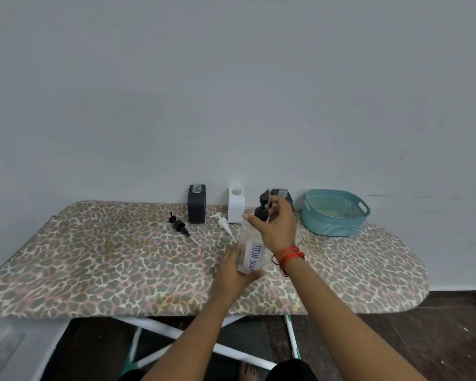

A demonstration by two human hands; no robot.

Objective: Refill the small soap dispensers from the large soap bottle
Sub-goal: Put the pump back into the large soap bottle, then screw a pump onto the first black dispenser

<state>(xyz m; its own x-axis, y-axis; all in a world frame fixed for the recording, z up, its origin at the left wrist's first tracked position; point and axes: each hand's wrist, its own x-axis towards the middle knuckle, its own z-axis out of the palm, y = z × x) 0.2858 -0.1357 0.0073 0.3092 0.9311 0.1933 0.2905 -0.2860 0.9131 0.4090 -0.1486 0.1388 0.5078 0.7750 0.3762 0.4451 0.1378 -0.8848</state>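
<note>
Clear plastic, handwritten "DISH SOAP" label: that's the big soap bottle (250, 250), standing upright on the leopard-print ironing board (94, 259) right in front of the person. The left hand (232, 273) is wrapped around its lower body, steadying it. The right hand (278, 225) sits on top, fingers pinched around the black pump cap (261, 210). So the bottle's long axis runs straight up between the two hands, and I'd guess that cap has to unscrew and lift out before anything pours.

Along the wall are three small dispensers, all with open necks: a black one (196, 204), a white one (236, 204) just behind the bottle, and another dark one (283, 199) mostly hidden by the right hand. Can't tell how much soap any of them holds. A black pump (179, 224) and a white pump (223, 224) lie loose on the board. The teal basket (335, 213) on the right has something pale in the bottom, too blurry to name.
</note>
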